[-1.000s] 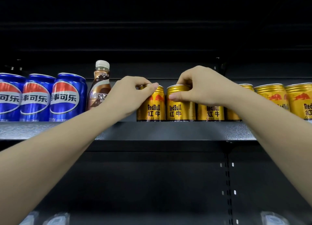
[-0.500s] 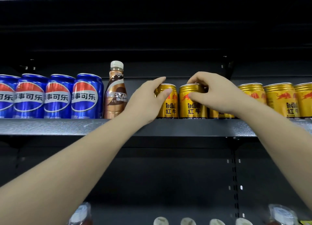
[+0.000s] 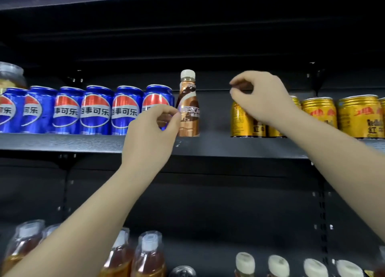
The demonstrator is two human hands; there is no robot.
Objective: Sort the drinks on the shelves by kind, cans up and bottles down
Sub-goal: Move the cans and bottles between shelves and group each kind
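A: Bottle (image 3: 188, 106) was the odd one out in the head view, a coffee bottle upright on the upper shelf (image 3: 62, 142), among cans.

B: Where did it stand against the hands?

A: Just right of the left hand (image 3: 151, 131), whose thumb tip looked to be at the label. Those fingers were loosely curled and held nothing that I could see. The blue cans (image 3: 93, 110) ran off behind and to the left of that hand.

B: And the right hand (image 3: 264, 98)?

A: Raised above the gold cans (image 3: 318, 117), thumb and forefinger nearly meeting, nothing between them. The bottle stood well to its left, with a gap of bare shelf between.

B: So which step?

A: I judged it the reach for the stray bottle. The next move called for the left hand to wrap the bottle's waist, lift it clear of the nearest blue can, and carry it down to the bottles (image 3: 145, 256) showing below the left forearm.
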